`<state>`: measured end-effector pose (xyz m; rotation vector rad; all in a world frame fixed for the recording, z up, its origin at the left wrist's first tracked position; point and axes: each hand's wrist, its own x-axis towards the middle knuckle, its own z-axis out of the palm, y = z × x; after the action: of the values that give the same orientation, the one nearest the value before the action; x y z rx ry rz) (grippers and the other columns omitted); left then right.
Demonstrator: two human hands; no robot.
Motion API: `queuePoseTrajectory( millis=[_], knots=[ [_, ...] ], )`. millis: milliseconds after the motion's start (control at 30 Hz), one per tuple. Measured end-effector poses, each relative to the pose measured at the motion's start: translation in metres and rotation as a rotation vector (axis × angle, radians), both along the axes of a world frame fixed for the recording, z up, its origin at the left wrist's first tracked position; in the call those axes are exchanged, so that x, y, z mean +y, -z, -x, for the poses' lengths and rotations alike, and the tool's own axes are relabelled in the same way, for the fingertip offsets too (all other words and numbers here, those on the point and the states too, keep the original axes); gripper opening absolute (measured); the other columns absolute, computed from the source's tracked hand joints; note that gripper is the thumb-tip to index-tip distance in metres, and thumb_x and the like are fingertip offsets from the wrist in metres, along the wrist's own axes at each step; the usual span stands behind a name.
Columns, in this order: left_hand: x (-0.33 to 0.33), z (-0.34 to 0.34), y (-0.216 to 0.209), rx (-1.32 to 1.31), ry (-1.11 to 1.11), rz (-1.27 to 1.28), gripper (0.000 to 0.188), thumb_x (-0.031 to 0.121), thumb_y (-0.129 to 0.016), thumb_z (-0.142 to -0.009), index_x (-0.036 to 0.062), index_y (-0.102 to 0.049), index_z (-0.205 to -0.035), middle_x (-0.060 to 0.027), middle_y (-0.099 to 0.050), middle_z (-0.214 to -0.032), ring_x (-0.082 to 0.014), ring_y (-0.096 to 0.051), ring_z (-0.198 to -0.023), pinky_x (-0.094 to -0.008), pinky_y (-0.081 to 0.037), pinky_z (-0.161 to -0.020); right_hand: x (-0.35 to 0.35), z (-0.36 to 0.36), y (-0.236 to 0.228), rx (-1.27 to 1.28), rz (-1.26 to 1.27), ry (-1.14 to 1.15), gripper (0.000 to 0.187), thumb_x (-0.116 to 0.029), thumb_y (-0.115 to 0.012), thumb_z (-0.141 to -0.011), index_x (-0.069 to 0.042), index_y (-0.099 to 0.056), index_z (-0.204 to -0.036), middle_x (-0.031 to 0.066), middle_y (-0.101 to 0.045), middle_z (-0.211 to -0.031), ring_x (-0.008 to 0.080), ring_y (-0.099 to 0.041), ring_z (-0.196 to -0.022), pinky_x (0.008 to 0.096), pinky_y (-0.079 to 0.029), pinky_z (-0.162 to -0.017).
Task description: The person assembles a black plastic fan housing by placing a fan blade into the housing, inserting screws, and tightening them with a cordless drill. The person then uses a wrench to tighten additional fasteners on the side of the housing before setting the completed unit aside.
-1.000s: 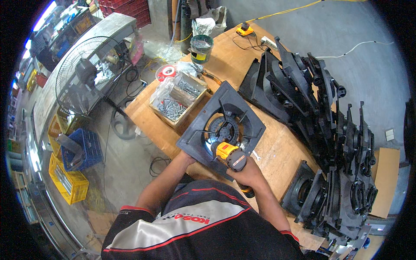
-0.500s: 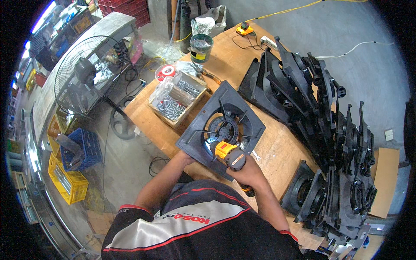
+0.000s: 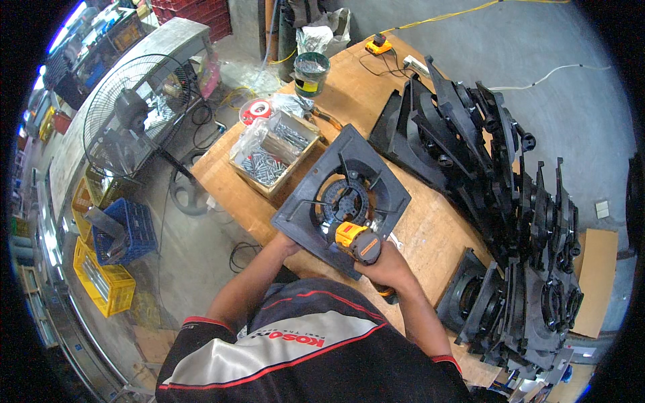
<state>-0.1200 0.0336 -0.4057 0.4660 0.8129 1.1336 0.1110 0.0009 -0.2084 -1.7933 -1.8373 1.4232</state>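
A dark square fan frame [image 3: 366, 161] with a round motor hub at its centre lies flat on the wooden workbench [image 3: 430, 235]. My right hand [image 3: 386, 265] grips a yellow-and-black cordless drill [image 3: 356, 240] whose nose points down at the near part of the hub. My left hand [image 3: 285, 240] presses on the frame's near left edge and steadies it.
A cardboard box of screws [image 3: 272, 158] sits left of the frame. Many stacked black fan frames [image 3: 497, 168] crowd the bench's right side. A paint tin [image 3: 310, 70], tape roll [image 3: 255, 109] and charger [image 3: 378, 46] lie at the far end. A pedestal fan [image 3: 134, 114] and crates [image 3: 117, 232] stand left.
The drill and my right hand have barely shifted over the hub. My left hand stays on the frame's edge.
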Motion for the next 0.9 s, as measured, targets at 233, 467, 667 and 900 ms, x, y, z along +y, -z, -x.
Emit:
queuePoseTrajectory(
  millis=[233, 467, 667, 900],
  knots=[
    [-0.02, 0.06, -0.046, 1.022, -0.04, -0.096, 0.024, 0.012, -0.06, -0.092, 0.0033, -0.067, -0.114, -0.0066, -0.071, -0.105, -0.0222, -0.065, -0.097, -0.0334, -0.05, -0.087, -0.04, -0.021, -0.02, 0.187, -0.056, 0.209, 0.044, -0.018, -0.081, -0.07, 0.001, -0.066, -0.106, 0.0109, -0.072, -0.1, 0.0189, -0.069, -0.096, 0.0342, -0.054, -0.084],
    [-0.021, 0.024, -0.045, -0.478, -0.118, 0.107, 0.078, 0.065, -0.036, -0.095, 0.0038, -0.044, -0.142, -0.0152, -0.048, -0.145, -0.0302, -0.047, -0.131, -0.0486, -0.034, -0.111, -0.014, -0.009, -0.004, 0.144, -0.116, 0.132, 0.041, -0.02, -0.076, -0.071, 0.001, -0.068, -0.105, 0.0146, -0.072, -0.094, 0.0226, -0.071, -0.092, 0.035, -0.056, -0.08],
    [-0.021, 0.024, -0.063, -0.449, -0.056, -0.034, 0.11, 0.087, -0.033, -0.08, 0.001, -0.033, -0.149, -0.0169, -0.039, -0.152, -0.0326, -0.037, -0.14, -0.0501, -0.025, -0.117, -0.009, -0.008, 0.011, 0.099, -0.058, 0.084, 0.043, -0.021, -0.075, -0.07, 0.0, -0.068, -0.107, 0.0157, -0.072, -0.095, 0.0253, -0.071, -0.092, 0.0356, -0.056, -0.079],
    [0.005, 0.066, -0.045, -0.653, 0.269, -0.018, 0.112, 0.087, -0.032, -0.081, -0.0008, -0.028, -0.151, -0.0156, -0.034, -0.155, -0.0335, -0.034, -0.141, -0.0491, -0.022, -0.118, -0.002, -0.011, 0.0, 0.007, -0.096, -0.051, 0.053, -0.02, -0.077, -0.067, -0.005, -0.065, -0.116, 0.0182, -0.07, -0.105, 0.0332, -0.067, -0.101, 0.0407, -0.053, -0.087]
  ],
)
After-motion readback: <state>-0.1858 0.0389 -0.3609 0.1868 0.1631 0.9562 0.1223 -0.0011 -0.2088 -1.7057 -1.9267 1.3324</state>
